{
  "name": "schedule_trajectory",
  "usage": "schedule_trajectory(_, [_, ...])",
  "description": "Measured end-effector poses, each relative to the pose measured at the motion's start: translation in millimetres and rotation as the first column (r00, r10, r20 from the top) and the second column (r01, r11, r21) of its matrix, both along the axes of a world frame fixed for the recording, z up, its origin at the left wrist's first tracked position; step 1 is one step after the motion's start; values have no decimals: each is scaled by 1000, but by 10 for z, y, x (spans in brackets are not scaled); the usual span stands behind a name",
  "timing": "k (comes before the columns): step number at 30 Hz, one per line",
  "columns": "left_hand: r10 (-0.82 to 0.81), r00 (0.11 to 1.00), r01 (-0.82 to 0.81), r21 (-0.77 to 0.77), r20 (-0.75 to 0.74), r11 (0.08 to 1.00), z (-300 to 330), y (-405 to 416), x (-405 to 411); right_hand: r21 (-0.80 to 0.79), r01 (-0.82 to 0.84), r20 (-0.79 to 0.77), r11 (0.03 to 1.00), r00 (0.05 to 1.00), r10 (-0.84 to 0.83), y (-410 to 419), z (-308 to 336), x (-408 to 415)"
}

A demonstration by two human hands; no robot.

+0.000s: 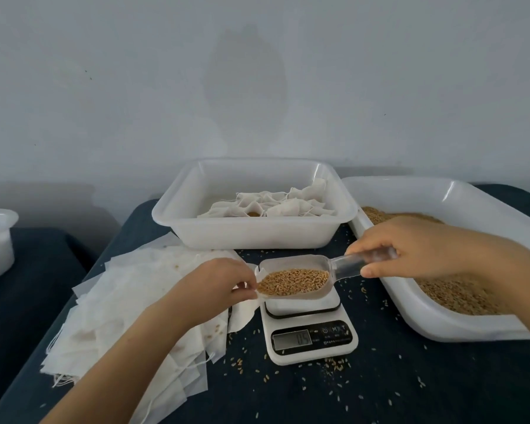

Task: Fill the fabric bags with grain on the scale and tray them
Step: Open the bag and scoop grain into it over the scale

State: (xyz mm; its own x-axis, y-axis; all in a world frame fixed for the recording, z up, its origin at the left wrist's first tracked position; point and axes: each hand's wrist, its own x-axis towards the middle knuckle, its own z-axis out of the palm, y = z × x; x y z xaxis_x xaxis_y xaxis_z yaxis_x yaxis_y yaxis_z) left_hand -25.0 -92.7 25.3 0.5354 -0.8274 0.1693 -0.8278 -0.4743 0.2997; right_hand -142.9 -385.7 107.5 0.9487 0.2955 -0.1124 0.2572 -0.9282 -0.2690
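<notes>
Two hands over the digital kitchen scale (309,328) mid-table: right hand (410,243) curled round the handle of a clear plastic scoop (300,276) full of grain (294,281), left hand (218,280) pinching the mouth of a white fabric bag (242,313) at the scale's left edge. Filled bags (276,205) sit in the back tray (251,231); the grain tray (410,304) is along the right edge, and empty bags (129,307) are stacked left.

Bare forearms (141,341), unsleeved, no jewellery.
</notes>
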Motion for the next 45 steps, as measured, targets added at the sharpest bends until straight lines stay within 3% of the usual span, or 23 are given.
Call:
schedule_trajectory(8, [-41,998,42,-26,38,999,6,-40,-35,-105,7,-81,994,997,-15,117,257,119])
schedule_trajectory(16, [-61,997,64,-43,54,997,15,-67,-80,-207,8,-61,978,998,-21,219,419,144])
schedule_trajectory(40, [-52,998,54,-92,31,994,22,-22,-127,-167,38,-85,985,995,-52,197,448,138])
schedule_trajectory(45, [-36,999,34,-148,-11,988,40,37,-122,-4,40,-111,999,993,-40,88,183,93])
